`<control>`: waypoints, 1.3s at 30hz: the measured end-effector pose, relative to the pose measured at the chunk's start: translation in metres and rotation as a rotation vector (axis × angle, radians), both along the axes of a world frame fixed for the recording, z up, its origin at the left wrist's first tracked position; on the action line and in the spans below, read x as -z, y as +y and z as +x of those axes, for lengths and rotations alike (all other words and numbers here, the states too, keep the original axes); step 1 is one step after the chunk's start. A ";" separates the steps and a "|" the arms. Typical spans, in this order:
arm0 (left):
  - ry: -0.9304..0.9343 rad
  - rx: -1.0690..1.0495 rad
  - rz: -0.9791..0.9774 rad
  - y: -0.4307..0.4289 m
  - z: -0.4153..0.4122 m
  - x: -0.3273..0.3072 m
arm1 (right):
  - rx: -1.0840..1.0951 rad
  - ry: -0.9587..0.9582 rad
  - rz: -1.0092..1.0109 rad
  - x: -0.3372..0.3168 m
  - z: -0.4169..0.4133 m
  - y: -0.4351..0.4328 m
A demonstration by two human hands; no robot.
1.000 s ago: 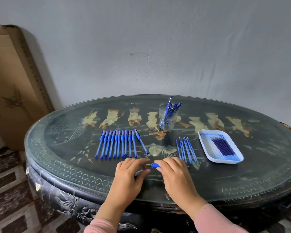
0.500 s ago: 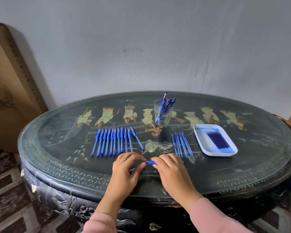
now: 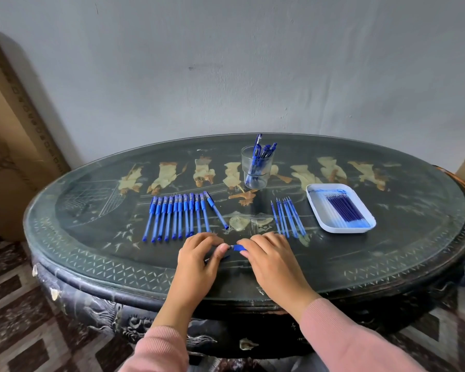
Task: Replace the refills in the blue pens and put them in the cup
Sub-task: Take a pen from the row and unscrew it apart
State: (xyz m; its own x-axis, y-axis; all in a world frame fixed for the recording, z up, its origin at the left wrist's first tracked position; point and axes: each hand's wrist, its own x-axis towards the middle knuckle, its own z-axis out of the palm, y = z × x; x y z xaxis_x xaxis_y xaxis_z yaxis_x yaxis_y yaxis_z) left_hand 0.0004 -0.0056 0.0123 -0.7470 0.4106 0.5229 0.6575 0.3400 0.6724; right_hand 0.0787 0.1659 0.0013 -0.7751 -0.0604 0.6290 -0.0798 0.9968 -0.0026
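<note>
Blue pen [image 3: 238, 247] between left grip [image 3: 199, 255] and right grip [image 3: 270, 257], more blue pens [image 3: 180, 216] beyond — white tray [image 3: 319, 208] of dark-blue refills [image 3: 344, 210]; black desk [image 3: 91, 237] with cream figures, diamond-patterned rim; pink sleeves [image 3: 161, 347].

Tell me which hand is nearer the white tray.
Right. The right hand, gripping the blue pen, lies toward the camera and left of the white tray; the left hand, pinching the pen's tip, sits farther left.
</note>
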 end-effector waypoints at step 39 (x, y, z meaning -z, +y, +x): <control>-0.460 -0.384 0.365 -0.006 0.007 -0.019 | 0.051 -0.008 -0.053 0.003 -0.001 0.003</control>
State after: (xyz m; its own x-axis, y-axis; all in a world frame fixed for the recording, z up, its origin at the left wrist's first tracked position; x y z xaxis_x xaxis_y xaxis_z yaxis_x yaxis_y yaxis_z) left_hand 0.0073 -0.0114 0.0314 -0.9825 -0.0685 0.1733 0.1576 0.1904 0.9690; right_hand 0.0778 0.1690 -0.0015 -0.7812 0.0123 0.6242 -0.0288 0.9980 -0.0557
